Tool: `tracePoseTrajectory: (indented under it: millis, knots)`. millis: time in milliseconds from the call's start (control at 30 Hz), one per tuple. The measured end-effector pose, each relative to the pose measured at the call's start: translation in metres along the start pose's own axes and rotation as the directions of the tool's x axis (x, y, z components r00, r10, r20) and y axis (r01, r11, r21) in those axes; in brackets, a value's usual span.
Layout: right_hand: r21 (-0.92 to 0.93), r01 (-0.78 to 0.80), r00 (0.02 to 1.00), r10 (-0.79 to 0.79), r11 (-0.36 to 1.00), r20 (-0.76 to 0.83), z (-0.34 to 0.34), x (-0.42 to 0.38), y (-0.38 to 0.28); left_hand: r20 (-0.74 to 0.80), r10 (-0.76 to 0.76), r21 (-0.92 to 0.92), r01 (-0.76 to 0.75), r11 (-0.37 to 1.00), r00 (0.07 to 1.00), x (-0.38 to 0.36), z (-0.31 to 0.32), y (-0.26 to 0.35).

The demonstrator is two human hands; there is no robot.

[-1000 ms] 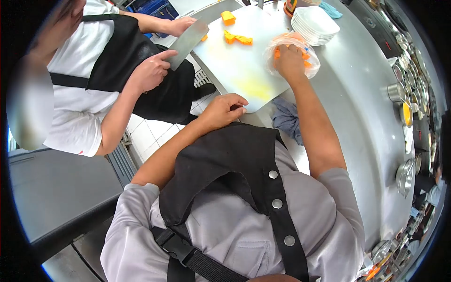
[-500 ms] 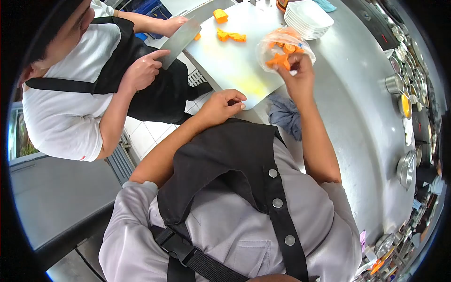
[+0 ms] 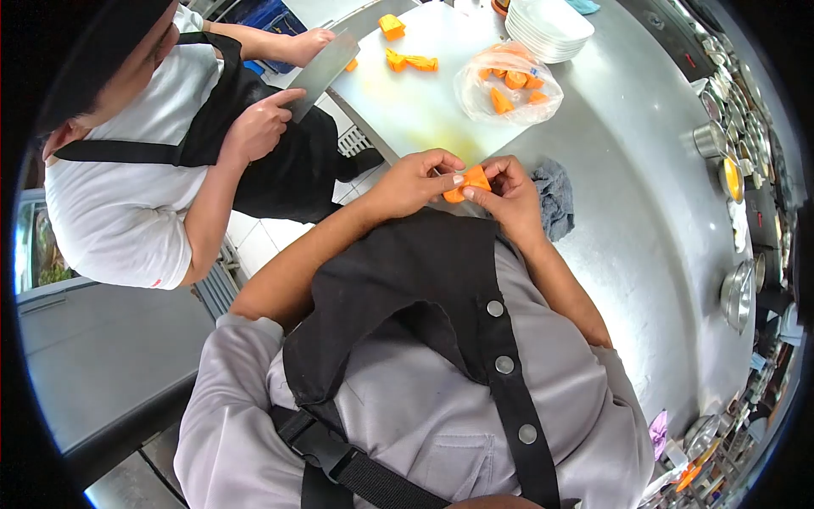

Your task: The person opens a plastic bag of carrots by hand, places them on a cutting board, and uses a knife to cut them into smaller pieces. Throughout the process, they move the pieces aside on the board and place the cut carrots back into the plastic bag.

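Observation:
Close to my apron, my left hand (image 3: pixel 417 181) and my right hand (image 3: pixel 512 200) both pinch a carved orange carrot piece (image 3: pixel 468 182) between fingers and thumbs. Beyond them lies a white cutting board (image 3: pixel 398 102). On its right corner a clear plastic bag (image 3: pixel 475 97) stands with its mouth up, several orange carrot pieces (image 3: pixel 502 102) inside. A yellow-orange block (image 3: pixel 392 27) and a carved orange piece (image 3: pixel 412 61) rest farther up the board.
A co-worker at the left grips a wide cleaver (image 3: pixel 324 75) over the board's left edge. A stack of white dishes (image 3: pixel 551 30) stands at the back. Beside my right hand is a grey cloth (image 3: pixel 554 199) on the steel counter (image 3: pixel 627 204). Metal bowls (image 3: pixel 738 295) line the right side.
My right hand has drawn back from the plastic bag with the carrot piece and met my left hand, which now also holds it. The co-worker's cleaver has hardly moved.

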State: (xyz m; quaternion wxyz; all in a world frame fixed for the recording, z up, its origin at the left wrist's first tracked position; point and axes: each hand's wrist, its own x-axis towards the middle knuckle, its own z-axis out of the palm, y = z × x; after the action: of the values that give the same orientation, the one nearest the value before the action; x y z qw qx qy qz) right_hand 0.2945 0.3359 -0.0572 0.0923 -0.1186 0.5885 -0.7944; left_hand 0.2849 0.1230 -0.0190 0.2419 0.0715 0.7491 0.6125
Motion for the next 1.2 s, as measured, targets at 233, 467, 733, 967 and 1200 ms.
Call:
tracePoseTrajectory:
  millis: [233,467,733,967,1200]
  knots:
    - [-0.053,0.041,0.999,-0.04,0.998,0.028,0.003,0.007,-0.005,-0.039,0.013,-0.062,-0.016,0.998,0.999,-0.003,-0.002,-0.004]
    - [-0.059,0.037,0.998,-0.033,0.998,0.057,0.01,0.018,-0.008,-0.001,-0.063,-0.407,0.057,0.912,0.998,-0.007,-0.001,-0.009]
    - [-0.11,0.049,0.993,-0.037,0.993,0.115,0.006,0.017,0.002,0.0,-0.037,-0.447,0.033,0.894,0.999,-0.01,-0.001,-0.013]
    - [-0.111,0.034,0.994,-0.023,0.993,0.104,0.009,0.016,-0.003,-0.008,-0.046,-0.482,0.037,0.875,0.999,-0.009,0.002,-0.012]
    - [-0.209,0.041,0.993,-0.018,0.977,0.113,0.009,0.019,-0.003,-0.088,-0.013,-0.583,-0.041,0.811,0.996,-0.009,-0.003,-0.015]
